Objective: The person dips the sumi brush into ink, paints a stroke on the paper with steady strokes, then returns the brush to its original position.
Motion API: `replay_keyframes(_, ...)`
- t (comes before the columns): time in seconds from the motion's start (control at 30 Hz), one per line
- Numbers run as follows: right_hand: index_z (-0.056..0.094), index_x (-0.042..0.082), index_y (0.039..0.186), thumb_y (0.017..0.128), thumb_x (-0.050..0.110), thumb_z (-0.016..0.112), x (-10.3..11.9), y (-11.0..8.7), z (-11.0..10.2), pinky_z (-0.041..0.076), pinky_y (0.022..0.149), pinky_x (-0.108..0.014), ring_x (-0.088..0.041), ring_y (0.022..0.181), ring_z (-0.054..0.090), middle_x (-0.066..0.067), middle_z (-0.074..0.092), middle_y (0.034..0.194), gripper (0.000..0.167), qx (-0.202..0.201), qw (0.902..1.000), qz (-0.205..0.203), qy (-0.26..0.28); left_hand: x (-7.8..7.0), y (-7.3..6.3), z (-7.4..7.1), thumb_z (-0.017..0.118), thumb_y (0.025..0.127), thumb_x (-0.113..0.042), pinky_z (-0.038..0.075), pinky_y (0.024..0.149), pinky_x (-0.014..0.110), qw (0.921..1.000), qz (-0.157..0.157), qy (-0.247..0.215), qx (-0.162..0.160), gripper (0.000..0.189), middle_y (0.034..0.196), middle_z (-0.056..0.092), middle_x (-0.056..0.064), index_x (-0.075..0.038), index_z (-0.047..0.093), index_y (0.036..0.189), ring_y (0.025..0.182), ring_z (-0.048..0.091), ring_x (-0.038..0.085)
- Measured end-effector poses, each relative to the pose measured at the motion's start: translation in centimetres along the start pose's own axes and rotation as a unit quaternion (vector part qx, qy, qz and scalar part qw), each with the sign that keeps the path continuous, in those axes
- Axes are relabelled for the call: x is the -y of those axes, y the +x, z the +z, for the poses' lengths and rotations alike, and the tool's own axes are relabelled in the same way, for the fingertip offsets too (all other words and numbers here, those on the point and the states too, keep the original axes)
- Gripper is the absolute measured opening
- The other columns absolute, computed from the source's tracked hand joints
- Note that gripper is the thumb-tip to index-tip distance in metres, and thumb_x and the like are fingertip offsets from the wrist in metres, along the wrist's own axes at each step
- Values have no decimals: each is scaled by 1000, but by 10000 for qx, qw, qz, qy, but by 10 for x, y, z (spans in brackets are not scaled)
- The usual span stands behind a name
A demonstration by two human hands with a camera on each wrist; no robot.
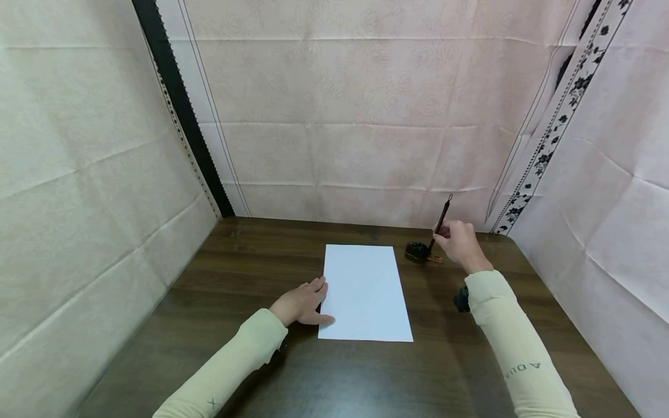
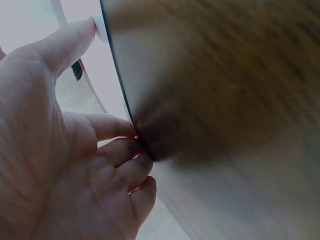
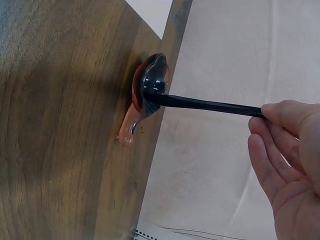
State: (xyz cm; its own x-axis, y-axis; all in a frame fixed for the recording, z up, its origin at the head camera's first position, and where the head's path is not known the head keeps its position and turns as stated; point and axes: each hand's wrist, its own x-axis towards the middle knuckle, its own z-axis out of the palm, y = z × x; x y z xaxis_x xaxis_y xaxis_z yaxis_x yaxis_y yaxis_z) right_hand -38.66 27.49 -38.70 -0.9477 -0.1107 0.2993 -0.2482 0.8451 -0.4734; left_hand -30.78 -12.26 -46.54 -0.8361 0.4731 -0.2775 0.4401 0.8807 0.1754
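My right hand (image 1: 462, 244) pinches the handle of a dark writing brush (image 1: 443, 215) that has a hanging loop at its top. In the right wrist view the brush (image 3: 215, 106) reaches down into black ink (image 3: 156, 80). The ink sits in a small reddish-brown, spoon-shaped dish (image 3: 129, 127) with a short handle. A blank white sheet of paper (image 1: 366, 296) lies left of the dish. On its left edge rests my left hand (image 1: 302, 305), fingers extended and thumb over the sheet. The left wrist view shows its fingertips (image 2: 127, 131) right at the paper's edge.
The brown wooden table (image 1: 235, 360) ends at the back against a pale cloth (image 1: 334, 145). More cloth rises on the left side (image 1: 94, 203) and the right side (image 1: 617, 232). A dark band is worn at the right wrist (image 1: 462, 299).
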Motion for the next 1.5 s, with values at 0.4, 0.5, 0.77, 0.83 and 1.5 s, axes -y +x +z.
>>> replay_keyframes(0.4,75,0,119,105,11,64,4,2,-5,59,94,-55,-38,107,73,-23,77,114,21,-22,9999,-127,-56,-2,1,2,64,99,-62,26,133,44,10000,-10,-26,6,96,177,22,15,0,31,164,164,24,29)
replay_keyframes(0.5,74,0,121,105,12,64,4,2,-3,59,95,-55,-38,109,73,-22,77,116,23,10,10000,-66,-29,-3,1,3,64,99,-61,26,133,44,10000,5,-51,2,96,177,22,15,1,31,164,164,24,29)
replay_keyframes(0.77,74,0,120,105,11,64,1,-4,-1,59,96,-55,-39,111,73,-22,77,116,21,140,9999,47,-61,-3,2,3,62,100,-60,25,134,45,10000,41,-3,12,95,177,21,16,1,29,165,165,23,30)
replay_keyframes(0.83,74,0,121,105,11,64,0,-5,-2,59,96,-55,-39,111,73,-23,77,117,22,102,9999,53,-73,-3,2,3,63,100,-60,25,133,45,10000,48,-9,-11,95,177,21,17,2,30,164,165,24,30)
replay_keyframes(1.5,75,-3,117,104,14,66,26,0,-37,60,90,-56,-40,105,74,-24,78,112,23,-250,9981,-509,-247,0,-1,3,64,99,-60,25,133,45,10000,-55,-46,-55,95,176,23,16,1,31,164,164,24,31)
